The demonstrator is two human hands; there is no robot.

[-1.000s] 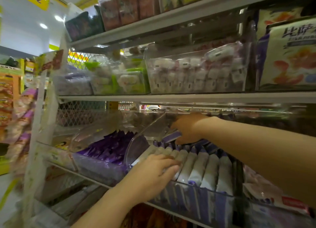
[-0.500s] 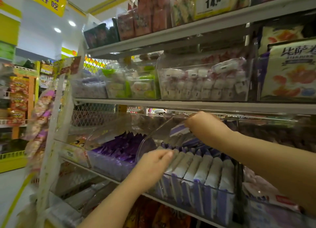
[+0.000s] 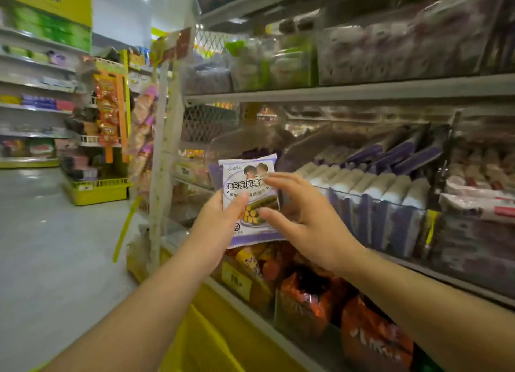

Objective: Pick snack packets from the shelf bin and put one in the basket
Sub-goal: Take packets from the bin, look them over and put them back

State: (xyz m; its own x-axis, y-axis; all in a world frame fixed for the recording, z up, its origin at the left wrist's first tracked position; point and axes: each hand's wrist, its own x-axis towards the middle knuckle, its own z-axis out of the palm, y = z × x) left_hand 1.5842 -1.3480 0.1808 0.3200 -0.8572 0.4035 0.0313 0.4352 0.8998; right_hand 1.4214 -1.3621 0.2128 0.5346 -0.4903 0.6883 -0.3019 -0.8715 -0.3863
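Your left hand [image 3: 220, 221] grips the snack packet [image 3: 248, 182]; right hand [image 3: 303, 215], spread, touches it. Stocked shelf bin [image 3: 376, 218] behind, grey floor [image 3: 55, 246] left.

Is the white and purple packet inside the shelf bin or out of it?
Out. The left hand holds the packet upright before the shelf bin, right hand touching it.

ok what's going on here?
A person stands at a snack shelf. Their left hand grips a white and purple snack packet near its lower left, held up in front of the shelf. The right hand touches its front with spread fingers. Similar packets fill the clear bin beside it. The packet is not yet in the yellow basket below.
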